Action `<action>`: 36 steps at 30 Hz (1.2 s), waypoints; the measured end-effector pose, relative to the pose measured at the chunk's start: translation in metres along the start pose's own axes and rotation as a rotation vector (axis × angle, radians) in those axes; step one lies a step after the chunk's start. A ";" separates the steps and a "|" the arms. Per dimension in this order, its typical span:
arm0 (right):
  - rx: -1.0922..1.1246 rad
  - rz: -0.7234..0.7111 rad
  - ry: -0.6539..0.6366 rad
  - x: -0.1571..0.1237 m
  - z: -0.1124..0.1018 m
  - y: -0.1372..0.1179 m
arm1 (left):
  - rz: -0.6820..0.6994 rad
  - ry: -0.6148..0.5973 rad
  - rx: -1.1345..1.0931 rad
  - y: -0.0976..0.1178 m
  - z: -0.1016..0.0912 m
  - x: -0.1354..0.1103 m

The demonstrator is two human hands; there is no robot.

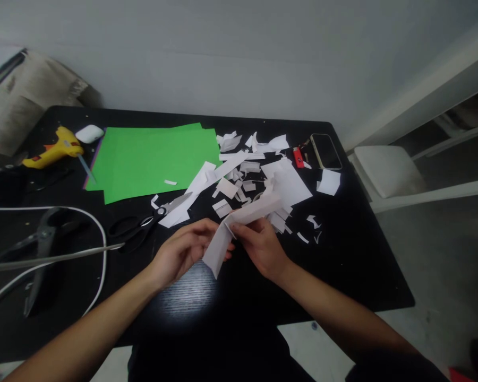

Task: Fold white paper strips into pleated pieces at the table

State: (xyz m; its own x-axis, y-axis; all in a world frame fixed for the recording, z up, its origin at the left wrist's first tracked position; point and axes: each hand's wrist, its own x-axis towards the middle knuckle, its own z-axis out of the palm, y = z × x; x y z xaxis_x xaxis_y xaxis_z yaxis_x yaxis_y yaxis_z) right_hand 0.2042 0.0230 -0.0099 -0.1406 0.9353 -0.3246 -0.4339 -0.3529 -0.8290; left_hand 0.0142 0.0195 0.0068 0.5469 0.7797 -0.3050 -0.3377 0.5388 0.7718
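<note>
A folded white paper strip (255, 208) is held up over the front of the black table, creased near its middle with one flap hanging down. My right hand (263, 245) pinches it near the crease, thumb on top. Curled around the hanging flap from the left is my left hand (183, 253); its fingertips are partly hidden behind the paper. Just behind both hands lie many white paper scraps (250, 167), along with a larger white sheet (297, 185). Black-handled scissors (143, 222) rest left of the scraps, their blades over a long paper strip.
Green sheets (151, 159) cover the table's back left. Beside them are a yellow glue gun (59, 148) and a white mouse-like object (90, 133). A white cable (103, 239) loops over dark scissors (43, 244). A red lighter (298, 157) and a phone (325, 151) lie back right.
</note>
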 end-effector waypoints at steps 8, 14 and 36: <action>-0.042 -0.090 0.091 -0.007 0.005 0.004 | 0.252 0.199 0.827 -0.018 0.007 -0.005; -0.139 -0.113 0.077 -0.011 0.007 0.005 | 0.331 0.349 0.781 -0.020 0.012 0.000; -0.567 -0.523 -0.101 -0.022 0.007 -0.005 | 0.388 0.408 0.503 -0.022 0.000 0.002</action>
State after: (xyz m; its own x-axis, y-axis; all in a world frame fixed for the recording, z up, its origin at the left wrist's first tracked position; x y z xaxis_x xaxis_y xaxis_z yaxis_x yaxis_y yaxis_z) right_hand 0.2036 0.0041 0.0049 -0.1355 0.9717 0.1933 0.0513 0.2017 -0.9781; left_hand 0.0222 0.0092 -0.0108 0.0997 0.9928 -0.0665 -0.0040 0.0673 0.9977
